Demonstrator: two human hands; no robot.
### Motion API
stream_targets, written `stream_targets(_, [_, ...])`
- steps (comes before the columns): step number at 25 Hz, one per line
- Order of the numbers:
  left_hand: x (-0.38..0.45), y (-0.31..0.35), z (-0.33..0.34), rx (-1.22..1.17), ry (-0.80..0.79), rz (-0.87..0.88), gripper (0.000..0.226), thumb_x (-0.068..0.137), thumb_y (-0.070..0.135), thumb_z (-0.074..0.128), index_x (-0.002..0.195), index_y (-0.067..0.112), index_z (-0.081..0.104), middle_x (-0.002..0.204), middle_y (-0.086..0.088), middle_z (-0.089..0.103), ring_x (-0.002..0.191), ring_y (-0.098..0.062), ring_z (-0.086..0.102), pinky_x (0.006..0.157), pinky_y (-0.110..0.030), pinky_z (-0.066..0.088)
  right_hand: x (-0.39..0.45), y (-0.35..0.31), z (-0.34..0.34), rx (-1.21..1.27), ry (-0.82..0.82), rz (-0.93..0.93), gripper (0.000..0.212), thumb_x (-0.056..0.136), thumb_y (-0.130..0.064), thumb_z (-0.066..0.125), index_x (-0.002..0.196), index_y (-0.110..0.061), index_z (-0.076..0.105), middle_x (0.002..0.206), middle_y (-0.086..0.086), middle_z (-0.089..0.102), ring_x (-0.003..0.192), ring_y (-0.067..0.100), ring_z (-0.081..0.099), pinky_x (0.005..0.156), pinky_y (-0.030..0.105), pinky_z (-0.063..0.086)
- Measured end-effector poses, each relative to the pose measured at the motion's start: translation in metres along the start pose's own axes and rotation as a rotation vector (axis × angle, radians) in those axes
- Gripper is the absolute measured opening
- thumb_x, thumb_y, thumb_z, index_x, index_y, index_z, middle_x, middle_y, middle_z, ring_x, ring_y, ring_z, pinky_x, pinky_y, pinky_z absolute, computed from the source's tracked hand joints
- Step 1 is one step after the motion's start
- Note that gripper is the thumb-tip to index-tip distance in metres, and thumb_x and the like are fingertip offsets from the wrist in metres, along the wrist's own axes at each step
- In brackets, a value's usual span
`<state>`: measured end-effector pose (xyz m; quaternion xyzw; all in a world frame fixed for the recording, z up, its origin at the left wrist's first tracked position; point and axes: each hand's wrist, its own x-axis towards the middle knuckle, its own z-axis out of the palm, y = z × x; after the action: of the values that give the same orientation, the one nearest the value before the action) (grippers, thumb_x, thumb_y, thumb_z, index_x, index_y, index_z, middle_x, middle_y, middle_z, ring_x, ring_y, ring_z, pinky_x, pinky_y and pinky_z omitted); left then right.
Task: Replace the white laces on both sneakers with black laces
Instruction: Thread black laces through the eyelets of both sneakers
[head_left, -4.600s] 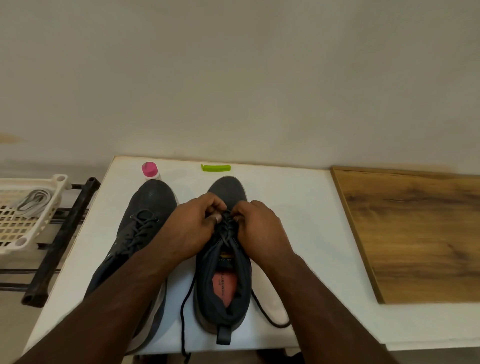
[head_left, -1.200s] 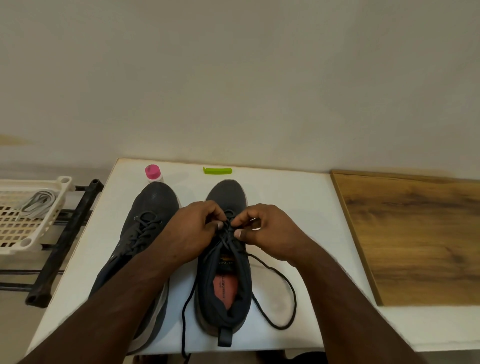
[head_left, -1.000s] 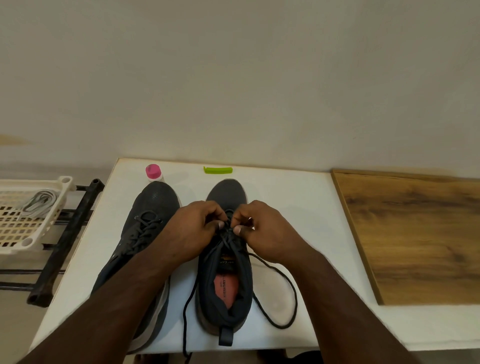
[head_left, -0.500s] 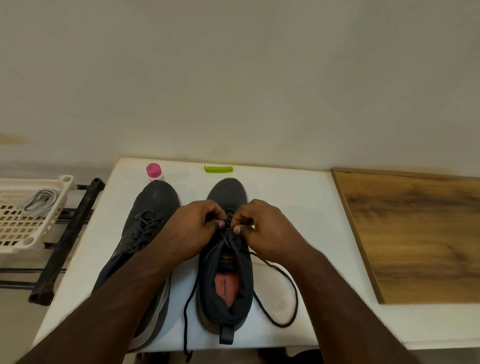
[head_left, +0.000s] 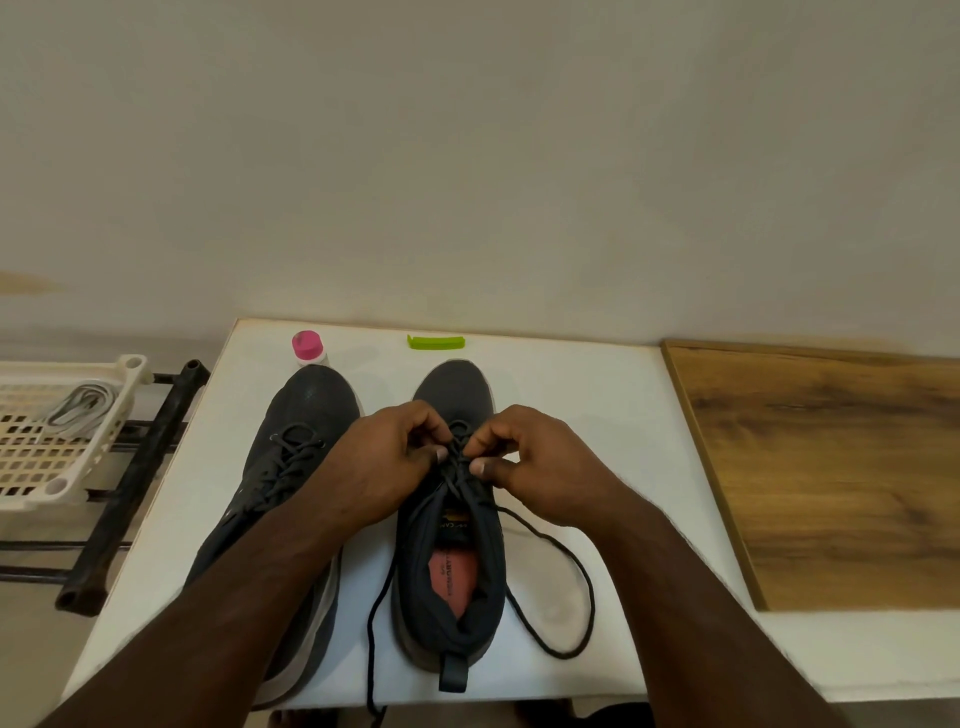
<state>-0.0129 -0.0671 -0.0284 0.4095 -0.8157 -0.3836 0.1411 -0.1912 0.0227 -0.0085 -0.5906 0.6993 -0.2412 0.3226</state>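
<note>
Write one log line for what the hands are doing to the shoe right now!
left hand: pinches black lace | right hand: pinches black lace | right sneaker: lacing unfinished, ends loose | left sneaker: black-laced

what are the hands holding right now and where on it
Both the left hand and right hand pinch the black lace at the right sneaker's upper eyelets.

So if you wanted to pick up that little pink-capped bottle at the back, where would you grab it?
Take the bottle by its pink cap, coming straight down from above. It stands upright at the table's far edge, and the left shoe's toe hides most of its body, so only the top shows. A side grip from the front would likely bump the shoe.
</note>
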Motion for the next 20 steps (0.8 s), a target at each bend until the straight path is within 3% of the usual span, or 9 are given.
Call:
stream_targets(6, [0.0,0.002,-0.001,0.01,-0.017,0.019,0.017,0.091,0.022,0.067,0.087,0.038,0.063,0.087,0.017,0.067,0.08,0.007,0.061,0.068,-0.014,0.045,0.002,-0.002,0.009,-0.103,0.021,-0.037,0.016,0.096,-0.013,0.056,0.088,-0.027,0.057,0.092,-0.013,0.049,0.086,0.003,0.049,0.071,0.019,0.038])
stream_targets(13, [-0.002,-0.002,-0.005,-0.044,-0.054,0.01,0.017,0.091,0.02,0.067,0.092,0.036,0.066,0.091,0.016,0.069,0.081,0.004,0.064,0.071,-0.016,0.05,0.001,-0.002,0.007,-0.046,-0.003,0.009,0.02,0.101,-0.017,0.049,0.085,-0.027,0.054,0.091,-0.007,0.057,0.083,0.014,0.059,0.077,0.039,0.055])
stream_targets(17, [-0.004,-0.007,-0.012,-0.147,-0.16,0.03,0.02,0.09,0.018,0.069,0.092,0.038,0.07,0.094,0.019,0.071,0.086,0.001,0.068,0.076,-0.016,0.05,0.0,-0.002,0.006,0.0,0.007,0.034,0.022,0.102,-0.017,0.051,0.084,-0.03,0.054,0.091,-0.006,0.059,0.085,0.015,0.062,0.082,0.046,0.057])
stream_targets(20, [-0.005,-0.005,-0.011,-0.095,-0.14,0.072,0.022,0.09,0.019,0.069,0.09,0.041,0.07,0.095,0.028,0.066,0.089,0.006,0.064,0.075,-0.009,0.045,0.001,-0.002,0.004,0.06,0.008,0.059,0.021,0.101,-0.016,0.052,0.085,-0.029,0.056,0.092,-0.004,0.062,0.089,0.018,0.063,0.084,0.048,0.058])
